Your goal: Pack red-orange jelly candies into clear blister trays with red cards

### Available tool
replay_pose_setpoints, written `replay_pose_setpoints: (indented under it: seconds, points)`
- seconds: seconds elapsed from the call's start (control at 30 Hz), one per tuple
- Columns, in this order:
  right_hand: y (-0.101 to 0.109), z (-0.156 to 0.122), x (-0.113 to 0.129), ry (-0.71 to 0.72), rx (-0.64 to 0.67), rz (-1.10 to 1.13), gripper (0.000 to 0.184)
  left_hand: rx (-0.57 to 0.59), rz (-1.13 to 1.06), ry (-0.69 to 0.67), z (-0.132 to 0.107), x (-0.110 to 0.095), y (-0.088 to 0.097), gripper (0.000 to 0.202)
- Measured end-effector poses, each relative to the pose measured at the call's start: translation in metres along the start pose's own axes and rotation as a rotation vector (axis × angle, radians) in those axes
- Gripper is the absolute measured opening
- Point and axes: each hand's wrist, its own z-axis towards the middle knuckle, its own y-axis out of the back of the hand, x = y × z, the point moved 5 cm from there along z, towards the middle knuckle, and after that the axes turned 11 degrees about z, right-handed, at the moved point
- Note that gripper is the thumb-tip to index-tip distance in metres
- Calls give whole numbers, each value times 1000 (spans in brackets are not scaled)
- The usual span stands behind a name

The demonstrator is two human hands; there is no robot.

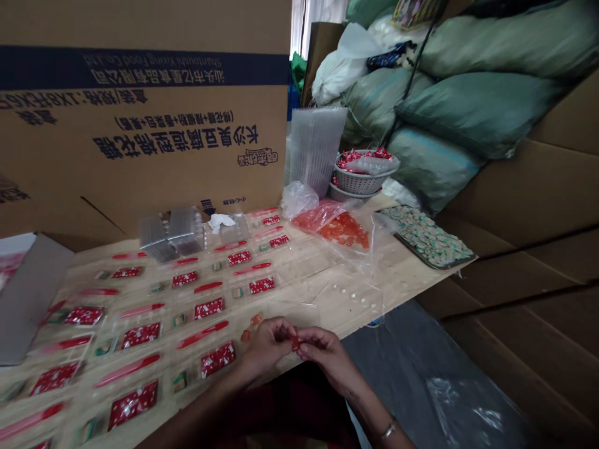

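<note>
A cramped storeroom surrounds a pale wooden table [412, 274], with a big printed cardboard box [140, 125] standing behind it and green sacks [472, 106] piled to the right. Rows of clear packs, each with a red patterned packet [218, 358] and a red stick, cover most of the table's left side. Farther back are a white basket [362, 181] of red wrappers, a flat tray of pale sweets [425, 236] and a loose plastic bag of orange-red pieces [344, 227]. At the near edge the left hand [266, 346] and right hand [322, 349] meet, fingertips of both closed narrowly on a small red piece [294, 343] held between them, just above the table edge. Two orange pieces [255, 320] lie on the wood just beside the left hand. The grip is a fingertip pinch only, and it sits right at the edge, so a slip would likely drop the piece to the floor rather than onto the table. The forearms also hover close over the nearest packs and could nudge them out of line.
</note>
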Motion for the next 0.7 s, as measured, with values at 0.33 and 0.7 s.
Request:
replay_pose_setpoints:
  seconds: [0.33, 0.7]
  points:
    - [2, -2, -5, 43, -17, -45, 30, 61, -75, -24, -5, 3, 0, 35]
    - [-1, -4, 4, 117, 64, -219, 32, 22, 375, -176, -11, -11, 3, 12]
